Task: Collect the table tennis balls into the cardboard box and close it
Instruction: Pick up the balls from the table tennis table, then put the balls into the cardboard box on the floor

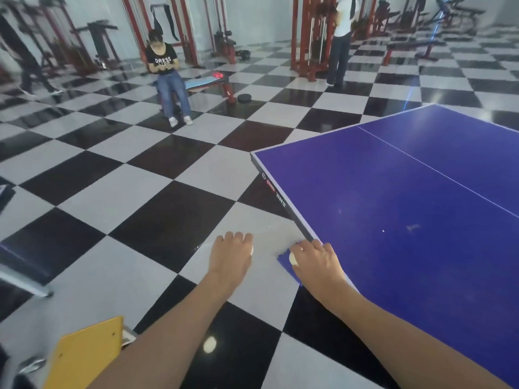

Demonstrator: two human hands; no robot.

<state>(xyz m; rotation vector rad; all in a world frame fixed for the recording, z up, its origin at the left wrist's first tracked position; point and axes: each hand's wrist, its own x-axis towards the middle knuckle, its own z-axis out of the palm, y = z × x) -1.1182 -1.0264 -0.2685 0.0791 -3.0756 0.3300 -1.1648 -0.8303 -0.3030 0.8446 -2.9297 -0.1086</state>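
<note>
Glossy square tiles in black and white run in a checkerboard across the gym floor (146, 175), their polished faces throwing back soft glare. At the right stands a table tennis table (407, 220), its flat matte top deep blue, with thin white lines along the edges and down the middle and a dark rim bearing small printed marks. Red steel weight machines (309, 37) with upright posts line the far wall. One person sits on a low padded bench (207, 82), and another stands near the machines. In the lower left corner lies a flat yellow panel (87, 357) with a smooth face and a couple of small holes. Two bare forearms reach forward from the bottom edge. The right hand (317, 259) is just beside the table's near corner, its fingers curled round a smooth, round, white table tennis ball (293, 259) that shows at the thumb side. The left hand (230, 254) hangs over a pale tile, well apart from the table, its fingers curled down over a second ball (252, 250), of which only a white sliver shows. A blurred white oval (209, 344) lies on a black tile between the forearms; ball or reflection, I cannot tell.
</note>
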